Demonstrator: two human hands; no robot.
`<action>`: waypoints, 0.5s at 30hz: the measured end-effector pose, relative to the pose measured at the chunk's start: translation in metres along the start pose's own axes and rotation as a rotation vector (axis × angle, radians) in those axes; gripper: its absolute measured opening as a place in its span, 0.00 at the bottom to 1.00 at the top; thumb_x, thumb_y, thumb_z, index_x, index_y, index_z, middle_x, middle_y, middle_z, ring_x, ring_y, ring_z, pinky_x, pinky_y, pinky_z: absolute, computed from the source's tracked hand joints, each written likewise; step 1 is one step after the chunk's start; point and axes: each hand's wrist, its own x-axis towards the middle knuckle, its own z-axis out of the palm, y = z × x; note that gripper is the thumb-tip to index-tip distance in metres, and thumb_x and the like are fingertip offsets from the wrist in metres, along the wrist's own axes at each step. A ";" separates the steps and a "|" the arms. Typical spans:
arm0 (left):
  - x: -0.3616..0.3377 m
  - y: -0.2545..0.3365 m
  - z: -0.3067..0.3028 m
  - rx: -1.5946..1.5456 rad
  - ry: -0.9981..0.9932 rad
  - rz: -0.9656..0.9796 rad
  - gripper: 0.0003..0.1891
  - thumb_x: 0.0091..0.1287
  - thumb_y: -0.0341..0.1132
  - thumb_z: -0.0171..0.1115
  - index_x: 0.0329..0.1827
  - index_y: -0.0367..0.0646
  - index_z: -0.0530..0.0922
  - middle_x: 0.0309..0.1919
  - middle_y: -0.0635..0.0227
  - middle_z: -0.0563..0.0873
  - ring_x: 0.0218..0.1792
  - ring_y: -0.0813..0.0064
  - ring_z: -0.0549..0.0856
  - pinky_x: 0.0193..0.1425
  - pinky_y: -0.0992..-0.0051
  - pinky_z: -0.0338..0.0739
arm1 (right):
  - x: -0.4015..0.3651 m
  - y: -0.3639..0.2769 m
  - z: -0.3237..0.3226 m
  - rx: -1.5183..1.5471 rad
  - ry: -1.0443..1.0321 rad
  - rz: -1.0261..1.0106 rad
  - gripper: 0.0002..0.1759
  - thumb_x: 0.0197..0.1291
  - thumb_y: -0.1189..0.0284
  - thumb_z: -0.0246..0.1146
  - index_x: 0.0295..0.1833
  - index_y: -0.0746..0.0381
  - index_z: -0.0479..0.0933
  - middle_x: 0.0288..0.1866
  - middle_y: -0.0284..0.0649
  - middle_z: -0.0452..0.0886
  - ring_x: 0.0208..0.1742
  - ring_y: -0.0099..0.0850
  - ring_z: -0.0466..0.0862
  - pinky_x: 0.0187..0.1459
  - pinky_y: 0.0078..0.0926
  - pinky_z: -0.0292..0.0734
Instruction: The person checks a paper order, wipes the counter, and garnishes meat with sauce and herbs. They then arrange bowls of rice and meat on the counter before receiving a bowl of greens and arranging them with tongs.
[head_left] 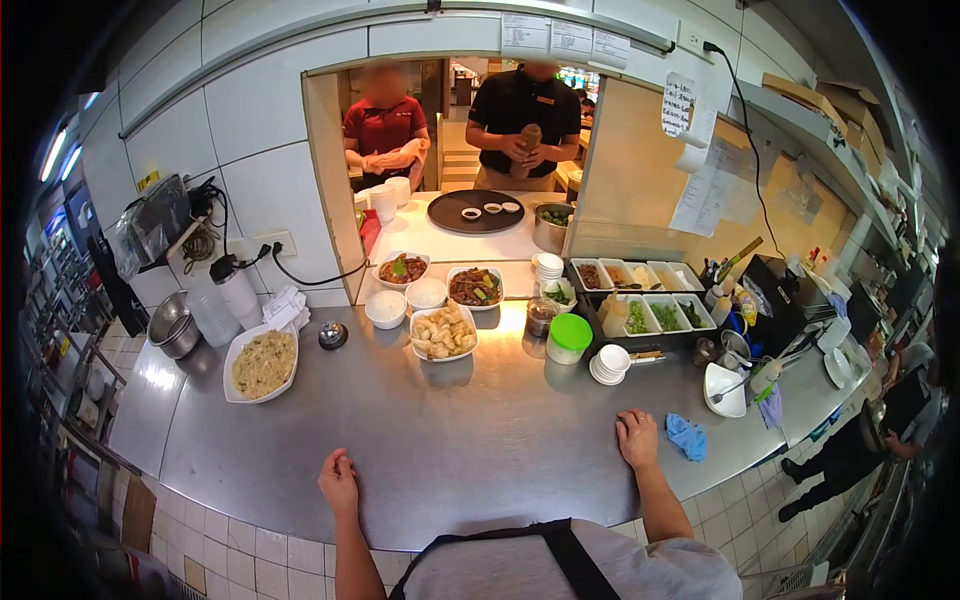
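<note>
Beside slanting blue cloth (686, 437), right hand (637, 436) spread, left hand (339, 481) apart, curled, both empty

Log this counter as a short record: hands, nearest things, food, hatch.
Left hand: loosely curled; contents not visible
Right hand: resting on the steel counter
Beside right hand: crumpled blue cloth
Food: rice at left, golden fried pieces at centre
Tub: green-lidded, near stacked white dishes
Hatch: dark round tray bearing three small dishes; two people beyond
</note>
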 end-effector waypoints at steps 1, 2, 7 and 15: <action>-0.001 -0.002 0.001 0.031 0.006 0.014 0.08 0.65 0.28 0.55 0.42 0.37 0.81 0.23 0.68 0.82 0.21 0.82 0.77 0.28 0.79 0.72 | 0.000 0.003 0.001 -0.001 0.000 0.004 0.13 0.53 0.68 0.63 0.45 0.58 0.79 0.47 0.41 0.78 0.50 0.41 0.75 0.53 0.40 0.69; -0.002 -0.001 0.002 0.046 0.006 0.011 0.08 0.64 0.28 0.55 0.42 0.37 0.81 0.23 0.68 0.82 0.22 0.81 0.77 0.28 0.79 0.72 | 0.001 0.004 0.001 0.004 -0.002 0.009 0.13 0.54 0.69 0.63 0.45 0.58 0.79 0.47 0.42 0.78 0.50 0.42 0.75 0.53 0.40 0.69; -0.010 -0.001 0.005 0.126 0.028 0.029 0.08 0.64 0.28 0.56 0.41 0.38 0.81 0.24 0.66 0.83 0.25 0.78 0.79 0.32 0.76 0.74 | 0.014 0.012 0.007 -0.014 -0.001 0.033 0.12 0.55 0.69 0.61 0.45 0.59 0.78 0.49 0.42 0.79 0.52 0.43 0.76 0.56 0.39 0.69; -0.015 0.001 0.007 0.151 0.051 0.094 0.08 0.62 0.28 0.56 0.41 0.37 0.81 0.28 0.61 0.84 0.28 0.73 0.82 0.35 0.74 0.75 | 0.030 0.023 0.015 -0.033 -0.028 0.026 0.13 0.56 0.69 0.60 0.47 0.58 0.77 0.51 0.42 0.78 0.55 0.44 0.75 0.58 0.39 0.68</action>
